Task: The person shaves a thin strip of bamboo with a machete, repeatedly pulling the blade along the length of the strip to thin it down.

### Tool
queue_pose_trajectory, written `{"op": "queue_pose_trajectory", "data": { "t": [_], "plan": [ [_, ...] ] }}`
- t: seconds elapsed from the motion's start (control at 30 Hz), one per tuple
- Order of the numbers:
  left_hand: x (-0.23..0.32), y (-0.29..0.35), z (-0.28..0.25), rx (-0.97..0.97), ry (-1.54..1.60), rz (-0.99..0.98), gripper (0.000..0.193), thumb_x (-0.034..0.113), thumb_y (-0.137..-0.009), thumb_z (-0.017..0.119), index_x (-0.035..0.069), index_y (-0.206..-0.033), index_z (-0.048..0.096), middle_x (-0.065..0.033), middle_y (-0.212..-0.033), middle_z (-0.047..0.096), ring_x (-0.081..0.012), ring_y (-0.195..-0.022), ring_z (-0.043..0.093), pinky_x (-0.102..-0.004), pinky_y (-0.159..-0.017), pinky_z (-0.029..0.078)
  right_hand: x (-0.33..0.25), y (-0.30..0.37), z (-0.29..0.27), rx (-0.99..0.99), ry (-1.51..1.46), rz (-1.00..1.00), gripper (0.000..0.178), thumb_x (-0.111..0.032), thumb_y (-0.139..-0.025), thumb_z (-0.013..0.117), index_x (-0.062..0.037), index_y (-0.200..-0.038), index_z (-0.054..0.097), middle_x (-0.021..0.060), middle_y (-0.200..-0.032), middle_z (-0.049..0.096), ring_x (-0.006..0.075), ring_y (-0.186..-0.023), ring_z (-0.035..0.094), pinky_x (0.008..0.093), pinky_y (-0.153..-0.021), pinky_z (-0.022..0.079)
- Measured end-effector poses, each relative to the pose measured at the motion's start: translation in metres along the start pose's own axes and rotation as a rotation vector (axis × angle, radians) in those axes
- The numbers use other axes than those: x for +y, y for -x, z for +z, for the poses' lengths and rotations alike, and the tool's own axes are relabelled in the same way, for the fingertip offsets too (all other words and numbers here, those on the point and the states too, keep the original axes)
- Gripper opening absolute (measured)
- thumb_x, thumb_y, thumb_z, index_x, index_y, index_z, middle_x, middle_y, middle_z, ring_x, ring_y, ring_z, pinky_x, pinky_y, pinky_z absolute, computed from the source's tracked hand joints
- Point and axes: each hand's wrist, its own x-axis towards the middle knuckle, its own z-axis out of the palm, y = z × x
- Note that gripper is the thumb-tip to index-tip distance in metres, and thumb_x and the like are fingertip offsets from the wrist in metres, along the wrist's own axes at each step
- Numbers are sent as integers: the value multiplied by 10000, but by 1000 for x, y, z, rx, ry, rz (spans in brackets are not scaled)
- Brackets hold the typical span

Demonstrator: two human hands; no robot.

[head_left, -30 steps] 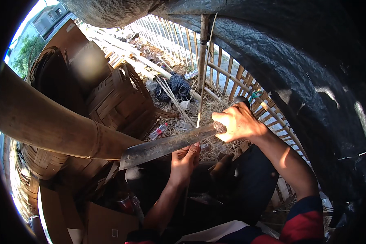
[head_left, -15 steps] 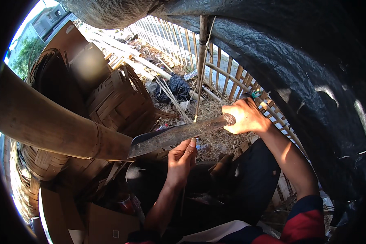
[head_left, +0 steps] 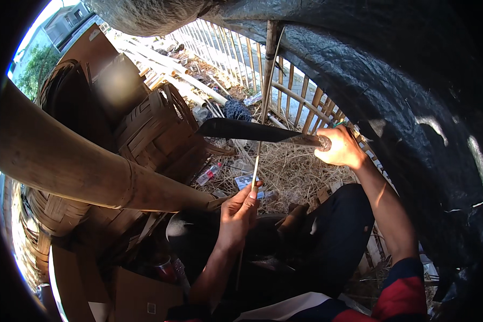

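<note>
Your left hand point(head_left: 240, 210) pinches thin bamboo strip point(head_left: 255, 166) upright, steadying it for the edge; right hand point(head_left: 342, 149) w/ closed grip on big knife point(head_left: 247, 130), blade held level above strip.

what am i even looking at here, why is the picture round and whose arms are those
This is one view from a wide fisheye camera worn on a person's head, looking down at their own arms. That lens makes the picture round and bends straight edges near the rim.

The right hand grips the handle of a long dark knife, with the blade pointing to the left. The left hand holds a thin bamboo strip upright, its top meeting the blade.

A thick bamboo pole crosses on the left, with woven baskets behind it. Dry straw covers the ground, a slatted fence stands beyond it, and a black tarp hangs on the right.
</note>
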Motion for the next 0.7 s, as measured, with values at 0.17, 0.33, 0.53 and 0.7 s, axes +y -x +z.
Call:
{"op": "queue_pose_trajectory", "data": {
  "t": [0.17,0.33,0.53,0.7],
  "plan": [
    [-3,-6,6,-15,66,-34,262,214,-985,522,16,-1126,618,86,-624,339,-12,-501,267,-187,-442,205,-15,0,3,-94,-34,-90,195,-228,-643,689,-88,-689,561,120,-529,539,325,-495,573,412,-477,443],
    [-30,-8,-2,89,44,-97,229,237,-971,538,47,-848,573,58,-614,365,-45,-507,300,-213,-448,218,-58,-15,15,-330,126,-277,286,-308,-630,696,-109,-804,585,114,-603,558,317,-619,588,424,-589,433],
    [-29,-7,-2,108,93,-107,180,233,-967,550,64,-914,584,62,-650,416,-38,-533,334,-210,-466,247,-70,-21,18,-186,59,-391,280,-284,-616,719,-81,-717,555,120,-572,564,327,-570,589,414,-538,429],
    [-5,-3,4,24,68,-74,288,229,-997,508,65,-1217,596,99,-632,342,-7,-510,270,-185,-453,210,-51,-18,14,-131,68,-192,258,-263,-622,726,-77,-701,566,141,-547,546,362,-535,559,443,-557,437]
  ]
}}
